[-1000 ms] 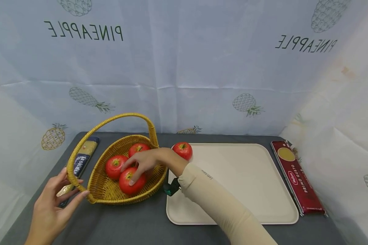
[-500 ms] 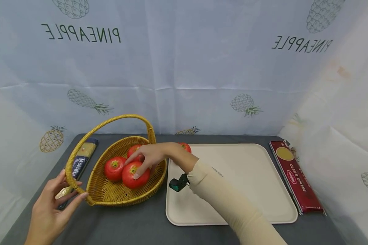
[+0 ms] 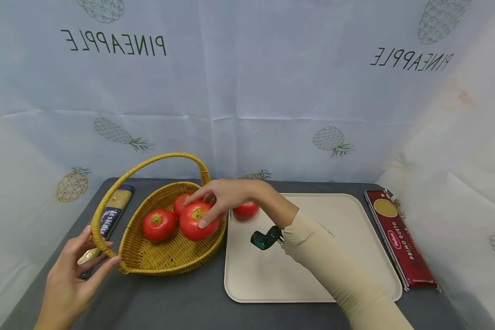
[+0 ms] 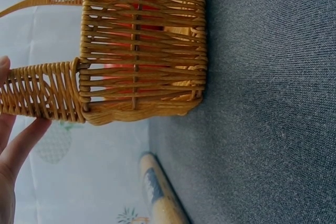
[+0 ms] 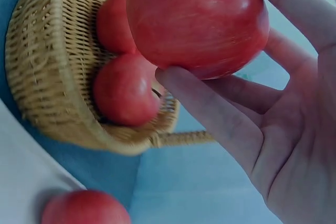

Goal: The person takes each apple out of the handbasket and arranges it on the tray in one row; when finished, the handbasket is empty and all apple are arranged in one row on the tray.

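My left hand (image 3: 72, 275) pinches the near end of the yellow wicker basket's (image 3: 165, 270) arched handle; in the left wrist view its fingertips press on the woven handle (image 4: 39, 90). With thumb and fingers my right hand (image 3: 228, 197) grips a red apple (image 3: 195, 224) over the basket's right side. The right wrist view shows this apple (image 5: 197, 19) raised above the basket rim. Two more red apples lie inside: one at the left (image 3: 158, 224), and another (image 3: 180, 205) partly hidden behind the right hand. On the tray's far-left corner sits another apple (image 3: 245, 211), partly covered by the right wrist.
A cream tray (image 3: 313, 275) lies right of the basket on the grey table (image 3: 181, 302). Beyond it is a red spaghetti packet (image 3: 400, 243). A blue-and-yellow pasta packet (image 3: 117, 206) lies behind the basket handle. A pineapple-print cloth (image 3: 264, 91) hangs around the table.
The right hand has risen and moved right, lifting the apple from the basket bottom. The left hand stays on the basket handle.
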{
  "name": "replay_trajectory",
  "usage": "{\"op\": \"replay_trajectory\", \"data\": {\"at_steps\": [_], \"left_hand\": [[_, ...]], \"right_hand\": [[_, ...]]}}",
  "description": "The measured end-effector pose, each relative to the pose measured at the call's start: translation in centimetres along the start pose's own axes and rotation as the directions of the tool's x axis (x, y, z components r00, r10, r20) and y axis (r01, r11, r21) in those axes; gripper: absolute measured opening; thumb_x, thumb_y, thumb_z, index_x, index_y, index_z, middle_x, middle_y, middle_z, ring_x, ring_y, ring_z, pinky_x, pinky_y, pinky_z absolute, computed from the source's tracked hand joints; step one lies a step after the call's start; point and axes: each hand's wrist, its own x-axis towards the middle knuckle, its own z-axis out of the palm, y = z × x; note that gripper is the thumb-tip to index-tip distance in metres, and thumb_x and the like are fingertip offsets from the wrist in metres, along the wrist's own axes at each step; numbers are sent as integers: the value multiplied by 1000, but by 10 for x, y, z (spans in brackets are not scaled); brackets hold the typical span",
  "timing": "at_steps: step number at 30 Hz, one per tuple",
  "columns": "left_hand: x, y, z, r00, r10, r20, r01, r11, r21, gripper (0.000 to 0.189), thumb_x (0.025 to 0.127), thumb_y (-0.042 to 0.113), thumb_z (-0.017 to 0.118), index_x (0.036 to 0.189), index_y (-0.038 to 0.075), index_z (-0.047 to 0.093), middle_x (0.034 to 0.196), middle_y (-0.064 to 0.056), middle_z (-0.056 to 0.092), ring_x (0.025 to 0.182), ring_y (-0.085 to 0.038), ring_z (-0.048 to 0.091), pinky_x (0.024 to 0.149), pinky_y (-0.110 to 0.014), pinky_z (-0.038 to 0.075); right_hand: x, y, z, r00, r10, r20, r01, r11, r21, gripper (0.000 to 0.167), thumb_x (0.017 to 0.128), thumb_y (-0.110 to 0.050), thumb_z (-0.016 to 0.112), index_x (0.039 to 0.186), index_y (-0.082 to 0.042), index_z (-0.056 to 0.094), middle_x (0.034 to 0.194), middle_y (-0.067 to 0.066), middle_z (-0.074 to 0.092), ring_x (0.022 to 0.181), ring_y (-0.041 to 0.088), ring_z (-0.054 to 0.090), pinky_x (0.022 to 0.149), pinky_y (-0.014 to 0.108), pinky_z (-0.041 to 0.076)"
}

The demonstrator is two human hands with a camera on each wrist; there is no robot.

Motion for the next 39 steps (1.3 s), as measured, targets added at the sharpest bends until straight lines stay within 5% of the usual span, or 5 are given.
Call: {"op": "replay_trajectory", "data": {"at_steps": [9,25,39], "left_hand": [[1,0,1,1000,-8,-3,8,1000,18,92,88,47,71,147,-16,38,126,15,55,114,8,62,87,-1,56],[0,1,0,1000,-8,3,8,1000,14,91,89,45,70,147,-16,37,130,14,54,114,9,63,87,-1,55],[1,0,1,1000,16,0,-16,1000,-12,91,89,44,72,146,-17,37,128,13,56,114,7,63,87,-2,56]], "right_hand": [[-47,10,-10,998,9,-70,-6,999,43,63,89,-29,80,147,-22,57,130,-1,68,114,12,67,96,25,64],[-128,41,-26,961,167,-219,-130,976,177,63,87,-24,81,146,-21,58,146,3,57,124,24,61,93,36,68],[-167,90,-16,921,243,-303,-182,959,215,64,88,-23,80,147,-16,56,138,10,62,119,27,64,88,37,69]]}}
